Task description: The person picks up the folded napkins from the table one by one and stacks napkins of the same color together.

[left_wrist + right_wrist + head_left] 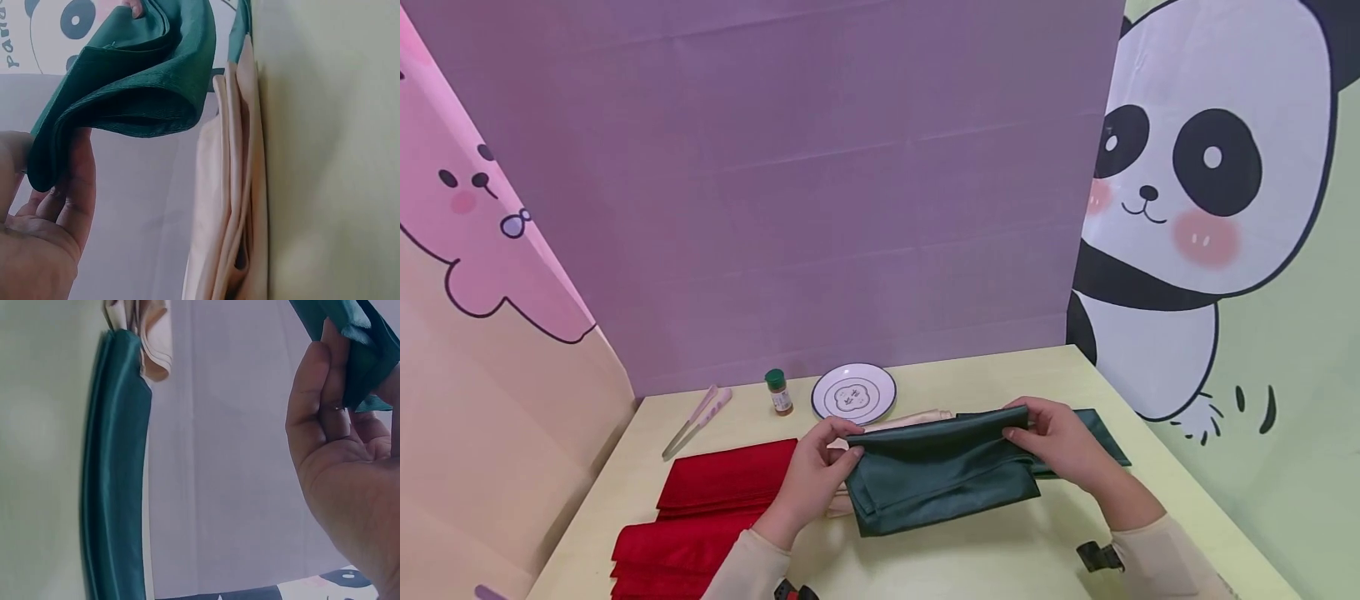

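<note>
Folded green cloth [936, 479] held up over surface [955, 562], between both hands. Left hand [812, 471] fingers pinch its upper left corner, right hand [1063, 437] fingers its upper right, thumbs on near side. Rest hangs below fingers; beige cloth [219, 206] lies behind.

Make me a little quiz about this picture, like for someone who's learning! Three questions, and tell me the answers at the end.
1. The left hand and right hand hold a folded cloth. Which colour is it?
(a) red
(b) dark green
(c) beige

2. True or false: in the head view, the green-capped bottle stands between the pink-handled tongs and the round plate.

3. Fill the gap: the red cloths lie nearer the ____ hand.

Key:
1. b
2. True
3. left
</note>
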Tool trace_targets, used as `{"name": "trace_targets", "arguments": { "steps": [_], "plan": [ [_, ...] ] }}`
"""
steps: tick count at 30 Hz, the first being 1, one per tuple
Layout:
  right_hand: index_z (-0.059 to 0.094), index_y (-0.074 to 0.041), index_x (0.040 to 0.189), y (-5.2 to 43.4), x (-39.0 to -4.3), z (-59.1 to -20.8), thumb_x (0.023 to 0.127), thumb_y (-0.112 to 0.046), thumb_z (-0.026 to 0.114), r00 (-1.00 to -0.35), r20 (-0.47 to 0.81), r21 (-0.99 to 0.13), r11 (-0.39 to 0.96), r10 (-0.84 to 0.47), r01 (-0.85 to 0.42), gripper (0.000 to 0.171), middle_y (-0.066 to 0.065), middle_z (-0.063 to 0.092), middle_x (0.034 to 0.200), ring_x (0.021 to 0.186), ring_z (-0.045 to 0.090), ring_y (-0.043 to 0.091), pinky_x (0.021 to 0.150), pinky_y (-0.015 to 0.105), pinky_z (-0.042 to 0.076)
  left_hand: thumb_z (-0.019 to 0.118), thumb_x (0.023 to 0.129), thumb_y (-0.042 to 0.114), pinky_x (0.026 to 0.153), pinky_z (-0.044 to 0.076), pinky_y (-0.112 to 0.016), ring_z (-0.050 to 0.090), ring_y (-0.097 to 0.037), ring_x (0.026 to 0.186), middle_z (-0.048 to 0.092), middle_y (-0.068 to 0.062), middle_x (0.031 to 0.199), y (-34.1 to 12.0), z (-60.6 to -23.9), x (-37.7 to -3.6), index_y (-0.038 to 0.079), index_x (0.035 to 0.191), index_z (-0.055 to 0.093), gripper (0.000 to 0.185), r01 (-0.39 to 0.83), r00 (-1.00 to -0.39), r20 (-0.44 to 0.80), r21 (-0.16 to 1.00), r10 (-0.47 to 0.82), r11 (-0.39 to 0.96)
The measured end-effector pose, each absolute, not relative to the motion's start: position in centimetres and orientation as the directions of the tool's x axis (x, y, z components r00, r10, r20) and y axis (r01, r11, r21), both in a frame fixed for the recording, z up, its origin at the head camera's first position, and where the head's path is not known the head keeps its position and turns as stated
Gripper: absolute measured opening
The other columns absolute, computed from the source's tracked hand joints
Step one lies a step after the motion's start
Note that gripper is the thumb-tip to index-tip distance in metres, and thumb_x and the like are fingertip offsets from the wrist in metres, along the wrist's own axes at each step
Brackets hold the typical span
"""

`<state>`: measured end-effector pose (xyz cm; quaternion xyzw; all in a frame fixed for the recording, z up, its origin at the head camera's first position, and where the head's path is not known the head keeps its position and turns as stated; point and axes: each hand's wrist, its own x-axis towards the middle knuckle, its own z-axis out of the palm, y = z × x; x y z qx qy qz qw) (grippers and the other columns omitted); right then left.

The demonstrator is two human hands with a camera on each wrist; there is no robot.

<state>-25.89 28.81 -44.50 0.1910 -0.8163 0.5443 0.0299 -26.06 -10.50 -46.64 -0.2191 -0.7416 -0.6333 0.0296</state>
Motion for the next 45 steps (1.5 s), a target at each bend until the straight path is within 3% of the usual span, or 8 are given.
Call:
{"name": "trace_targets", "arguments": {
  "steps": [15,21,28,35,45],
  "plan": [
    [0.071,-0.002,0.115,31.4,-26.2,-43.8,0.098,-0.008,0.074,-0.935,0.285,-0.859,0.376,-0.213,-0.347,0.018,0.017,0.072,0.104,0.087,0.069,0.020,0.073,0.029,0.060,0.068,0.100,0.001,0.082,0.062,-0.033,0.071,-0.026,0.080,0.065,-0.009,0.119,-7.3,-46.0,-27.4,0.012,0.123,0.066,0.025,0.368,-0.887,0.342,0.929,0.311,0.028],
    [0.071,0.001,0.114,32.4,-26.3,-43.5,0.098,-0.007,0.074,-0.932,0.300,-0.862,0.363,-0.202,-0.355,0.018,0.018,0.073,0.103,0.083,0.070,0.017,0.070,0.028,0.060,0.068,0.101,0.005,0.085,0.061,-0.030,0.072,-0.026,0.087,0.066,-0.008,0.124,-6.1,-46.2,-28.1,0.010,0.129,0.065,0.028,0.349,-0.891,0.315,0.936,0.327,0.050],
    [0.070,0.002,0.115,33.8,-26.8,-43.6,0.098,-0.007,0.073,-0.931,0.321,-0.852,0.377,-0.172,-0.363,0.019,0.014,0.074,0.101,0.081,0.070,0.013,0.069,0.026,0.058,0.072,0.100,0.007,0.087,0.061,-0.031,0.074,-0.023,0.092,0.068,-0.007,0.119,-4.9,-46.3,-28.8,0.015,0.130,0.068,0.031,0.317,-0.890,0.261,0.944,0.373,0.097],
    [0.070,0.004,0.116,35.0,-27.0,-43.8,0.099,-0.007,0.073,-0.935,0.311,-0.846,0.399,-0.170,-0.354,0.021,0.013,0.075,0.102,0.083,0.071,0.011,0.068,0.025,0.057,0.075,0.098,0.009,0.081,0.061,-0.028,0.072,-0.018,0.084,0.068,-0.004,0.107,-3.7,-46.9,-29.7,0.019,0.125,0.071,0.029,0.313,-0.890,0.240,0.940,0.387,0.137],
    [0.071,0.005,0.117,36.8,-27.5,-44.6,0.099,-0.008,0.072,-0.933,0.328,-0.825,0.437,-0.146,-0.358,0.022,0.011,0.077,0.103,0.086,0.070,0.008,0.072,0.022,0.055,0.078,0.095,0.007,0.072,0.060,-0.024,0.071,-0.013,0.078,0.060,-0.002,0.092,-1.6,-47.6,-31.0,0.008,0.115,0.072,0.021,0.339,-0.890,0.259,0.926,0.376,0.165]
  ]
}}
